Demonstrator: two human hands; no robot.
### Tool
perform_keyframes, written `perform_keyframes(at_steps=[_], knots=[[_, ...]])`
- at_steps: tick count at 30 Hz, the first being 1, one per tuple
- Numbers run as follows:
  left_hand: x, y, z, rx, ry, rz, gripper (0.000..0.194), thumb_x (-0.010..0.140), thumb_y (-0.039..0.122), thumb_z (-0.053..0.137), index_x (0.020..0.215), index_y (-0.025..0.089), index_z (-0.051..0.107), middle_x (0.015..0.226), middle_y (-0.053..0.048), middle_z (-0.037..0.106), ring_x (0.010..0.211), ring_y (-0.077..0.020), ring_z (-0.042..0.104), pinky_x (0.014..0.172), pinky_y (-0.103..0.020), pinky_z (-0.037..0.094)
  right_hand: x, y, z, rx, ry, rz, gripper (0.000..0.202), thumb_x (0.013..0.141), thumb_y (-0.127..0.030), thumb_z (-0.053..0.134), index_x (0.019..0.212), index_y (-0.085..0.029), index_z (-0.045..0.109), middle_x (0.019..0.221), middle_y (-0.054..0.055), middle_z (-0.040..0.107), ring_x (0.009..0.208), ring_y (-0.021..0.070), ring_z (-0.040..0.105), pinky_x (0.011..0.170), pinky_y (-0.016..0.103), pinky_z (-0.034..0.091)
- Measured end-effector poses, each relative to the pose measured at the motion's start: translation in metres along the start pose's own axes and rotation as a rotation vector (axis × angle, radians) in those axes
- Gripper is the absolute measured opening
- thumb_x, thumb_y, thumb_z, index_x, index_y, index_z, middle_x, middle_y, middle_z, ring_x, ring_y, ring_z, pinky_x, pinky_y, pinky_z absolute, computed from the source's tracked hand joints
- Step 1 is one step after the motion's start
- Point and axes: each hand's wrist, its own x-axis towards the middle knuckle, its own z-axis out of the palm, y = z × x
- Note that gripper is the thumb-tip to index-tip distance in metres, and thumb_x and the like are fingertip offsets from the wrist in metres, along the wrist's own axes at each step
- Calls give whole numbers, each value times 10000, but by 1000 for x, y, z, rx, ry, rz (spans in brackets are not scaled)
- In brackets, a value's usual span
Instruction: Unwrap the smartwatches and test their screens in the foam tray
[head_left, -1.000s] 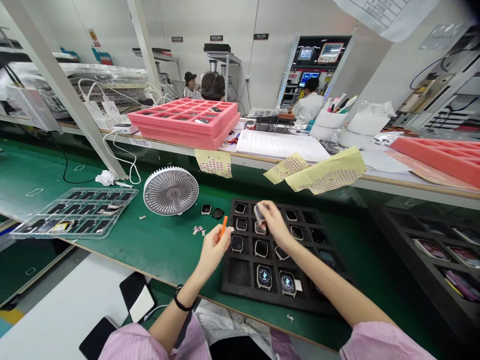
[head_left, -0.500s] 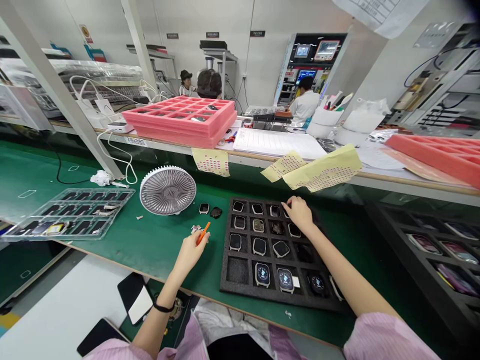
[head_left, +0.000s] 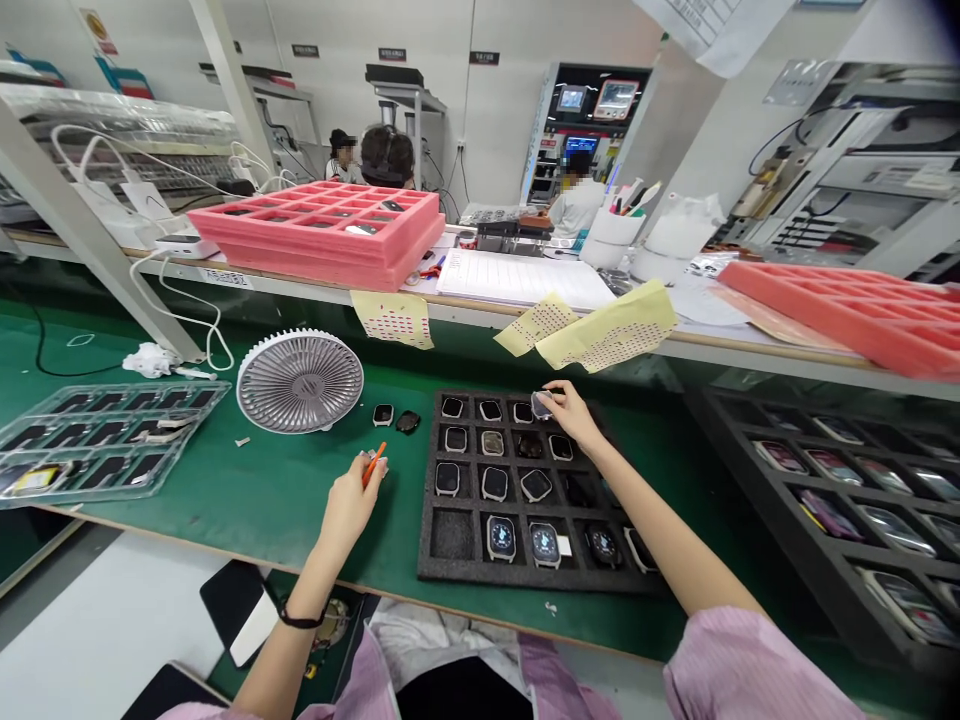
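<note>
My left hand (head_left: pixel 352 498) is closed around an orange tool (head_left: pixel 374 464) above the green mat (head_left: pixel 285 500), left of the black foam tray (head_left: pixel 480 577). My right hand (head_left: pixel 571 412) pinches a watch (head_left: pixel 541 404) at the tray's back row. Watches fill most compartments; two in the front row, such as one with a lit face (head_left: pixel 501 538), show dials. The front-left compartment (head_left: pixel 452 534) holds nothing. Behind my left hand lie a small watch (head_left: pixel 383 415) and a dark round piece (head_left: pixel 408 422).
A white fan (head_left: pixel 301 382) stands left of the hands, with a clear plastic tray (head_left: pixel 154 480) farther left. At right sits another black tray (head_left: pixel 787 540) of devices. Pink foam trays (head_left: pixel 322 245) rest on the shelf. People are in the background.
The view has shifted right. My right hand has lifted a watch from the back row and now pinches it. The orange tool stays in my left hand.
</note>
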Motion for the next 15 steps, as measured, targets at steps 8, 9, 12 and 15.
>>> perform_keyframes(at_steps=[8,9,12,15], knots=[[-36,85,25,-627,-426,162,406,886,550,400,772,177,512,494,83,334,395,-66,258,398,-185,217,-77,-72,75,763,-446,104,291,759,-420,681,828,-218,483,536,-83,487,390,50,339,424,191,253],[-38,92,28,-650,-430,172,416,887,551,401,753,173,514,482,83,327,390,-63,251,391,-187,215,-83,-77,80,832,-485,128,283,765,-398,691,809,-213,482,525,-88,476,379,41,315,415,186,234],[-40,98,33,-695,-423,178,455,886,565,396,706,166,521,454,82,312,376,-59,247,375,-193,216,-94,-87,85,883,-519,151,270,787,-382,686,788,-208,480,516,-93,465,362,31,291,397,178,209],[-39,95,32,-704,-428,165,476,873,585,407,693,162,531,439,83,314,365,-56,247,367,-191,222,-96,-89,83,841,-491,127,276,791,-402,677,791,-215,473,494,-102,448,351,34,294,389,177,212]])
